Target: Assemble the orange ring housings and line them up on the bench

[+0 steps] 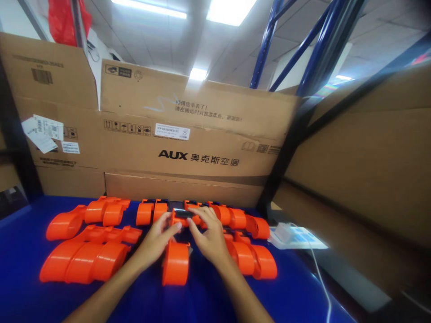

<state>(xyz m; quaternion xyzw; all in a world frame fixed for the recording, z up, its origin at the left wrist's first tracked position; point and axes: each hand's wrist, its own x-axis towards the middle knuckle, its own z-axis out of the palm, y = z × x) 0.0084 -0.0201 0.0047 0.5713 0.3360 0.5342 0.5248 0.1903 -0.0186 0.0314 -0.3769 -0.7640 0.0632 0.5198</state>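
1. Orange tape dispenser (175, 262): stands on the blue table (27, 251) between the two hands, round end towards the person, far end up at the fingertips. A black insert (183, 213) sits at that far end.
2. Left hand (155, 240): grips the dispenser's far end from the left, thumb and fingers closed on the piece beside the black insert.
3. Right hand (209, 235): grips the same end from the right, fingers curled over the top and touching the insert (the palm side is hidden).
4. Left of the left hand: two groups of orange dispensers, one near (84, 258), one farther off (89, 215), lying flat on the table, well apart from the hand.
5. Beyond the fingertips: a row of further orange dispensers (232, 217) along the back of the table.
6. Right of the right hand: more orange dispensers (256, 260), just beside the wrist.
7. Farther right: a white pad (296, 237) with a white cable (319, 278).
8. Behind everything: a cardboard box (188, 139) printed "AUX", and blue rack posts (266, 40).
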